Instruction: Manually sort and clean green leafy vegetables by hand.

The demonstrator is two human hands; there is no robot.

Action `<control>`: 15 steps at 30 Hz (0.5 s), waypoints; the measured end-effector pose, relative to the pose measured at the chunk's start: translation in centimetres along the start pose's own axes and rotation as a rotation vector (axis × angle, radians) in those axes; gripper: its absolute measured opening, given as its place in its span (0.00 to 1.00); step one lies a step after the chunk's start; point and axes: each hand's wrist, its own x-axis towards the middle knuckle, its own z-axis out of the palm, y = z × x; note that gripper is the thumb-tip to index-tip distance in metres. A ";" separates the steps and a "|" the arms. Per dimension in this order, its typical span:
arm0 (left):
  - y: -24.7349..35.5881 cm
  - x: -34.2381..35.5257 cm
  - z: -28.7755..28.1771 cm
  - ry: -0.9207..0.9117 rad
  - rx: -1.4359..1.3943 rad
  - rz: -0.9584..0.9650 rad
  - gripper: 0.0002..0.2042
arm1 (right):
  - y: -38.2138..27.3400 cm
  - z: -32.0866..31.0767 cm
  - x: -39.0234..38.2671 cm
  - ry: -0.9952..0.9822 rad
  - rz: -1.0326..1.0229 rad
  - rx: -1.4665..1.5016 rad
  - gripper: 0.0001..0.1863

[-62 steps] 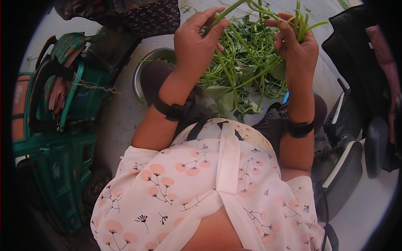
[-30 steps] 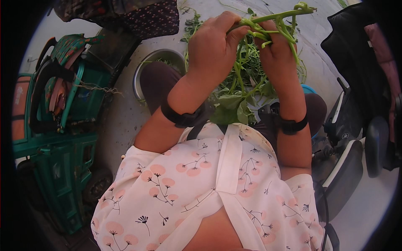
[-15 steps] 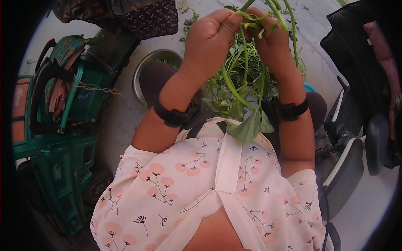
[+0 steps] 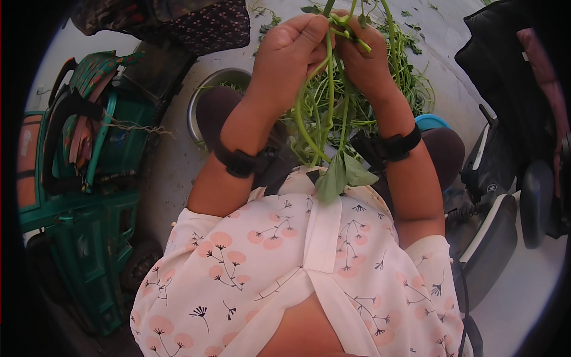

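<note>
A long green vine (image 4: 331,178) with a large drooping leaf is gripped near the top of the head view. My left hand (image 4: 288,53) is closed around its stem, thumb pressed on the fingers. Beside it, my right hand (image 4: 364,64) is closed on short cut-looking stem ends of the same greens, with its fingertips partly hidden. Both hands nearly touch. Stems hang down between my wrists toward my lap. Under and beyond my hands lies a pile of leafy vines (image 4: 410,89) on the floor, partly covered by my forearms.
A metal bowl (image 4: 191,116) with some greens stands by my left knee. A blue basin (image 4: 430,122) shows beside my right knee. Far left is a green three-wheeled cart (image 4: 89,238); at the right stands a dark scooter (image 4: 493,238). Leaf scraps lie on the grey floor.
Both hands have shifted slightly left, carrying the hanging vine and its leaf with them. My right hand has lowered a little, and more of the pile and blue basin shows.
</note>
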 end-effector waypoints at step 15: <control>-2.2 1.2 -1.9 0.167 1.002 0.388 0.11 | -3.4 -2.6 -0.8 -0.286 0.160 -0.723 0.19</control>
